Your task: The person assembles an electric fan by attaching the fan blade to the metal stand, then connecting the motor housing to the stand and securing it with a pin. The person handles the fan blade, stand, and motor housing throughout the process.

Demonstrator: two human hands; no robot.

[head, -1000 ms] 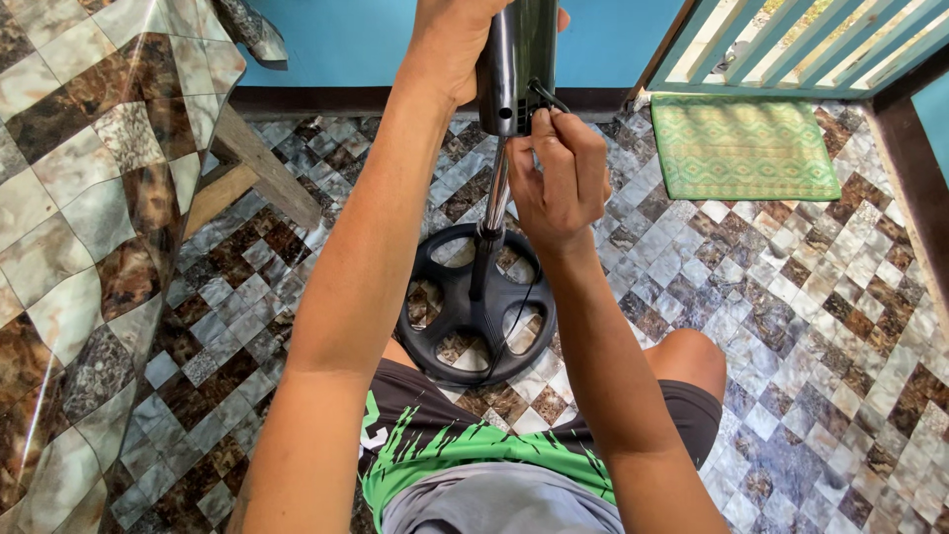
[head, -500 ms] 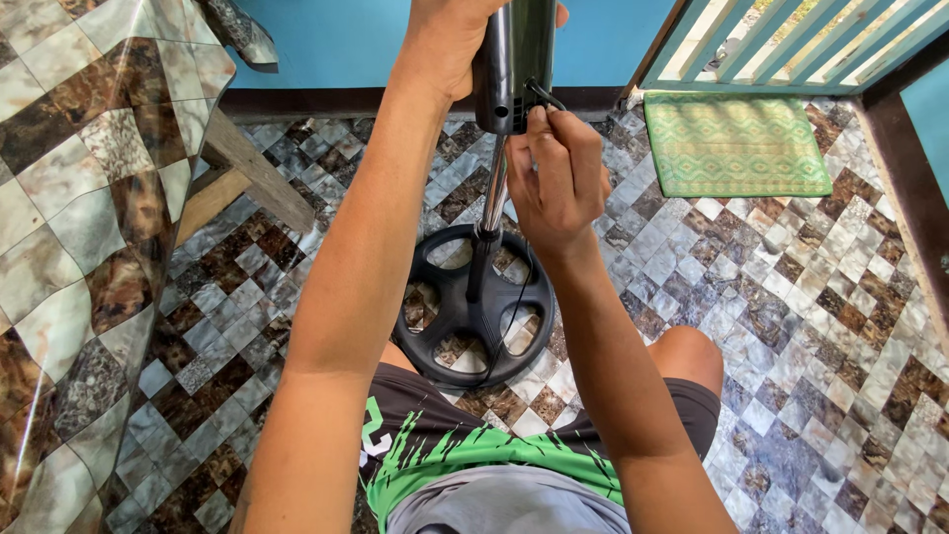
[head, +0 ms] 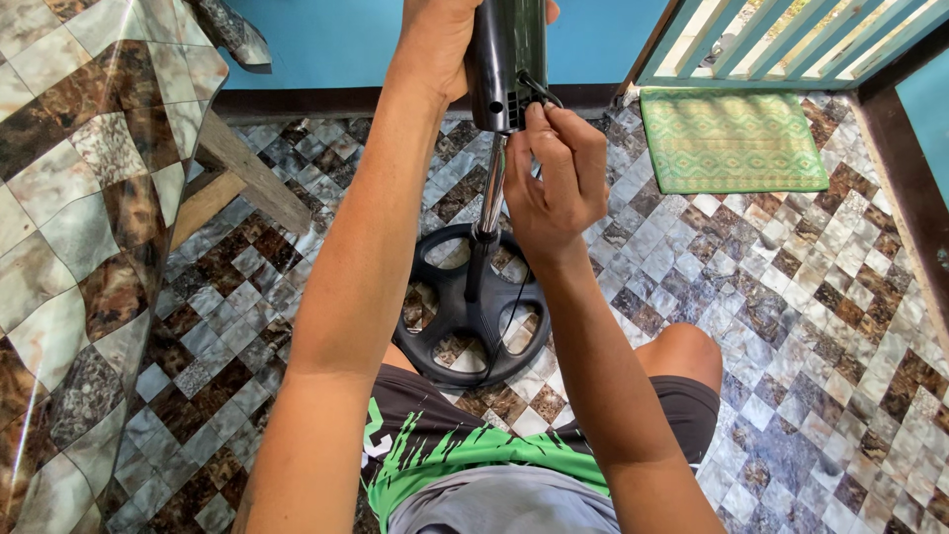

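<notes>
Nearest the camera, the person's lap fills the bottom edge: dark shorts (head: 435, 425) with a green jagged print, a bare knee (head: 682, 351) to the right. Both forearms rise from there toward the far side of the scene.

Just beyond the knees, a round black base (head: 473, 321) with cut-out openings sits flat on the patterned tile floor (head: 791, 326). A shiny metal pole (head: 491, 203) stands up from its middle, its long axis running nearly straight toward the camera and leaning a little to the far side. A thin black cord (head: 516, 307) hangs down beside the pole to the base.

Farther up, the right hand (head: 554, 183) has its fingertips pinched together on the cord where it enters the lower end of a dark tube (head: 506, 64) capping the pole. The tube lies directly above and just left of that hand, touching the fingertips. The left hand (head: 440, 44) is wrapped closed around the tube's left side, higher and farther than the right.

At the left edge is a table (head: 69, 198) under a glossy checked cloth. Farthest off are a blue wall (head: 336, 40), a green mat (head: 732, 138) and a slatted gate (head: 781, 35).
</notes>
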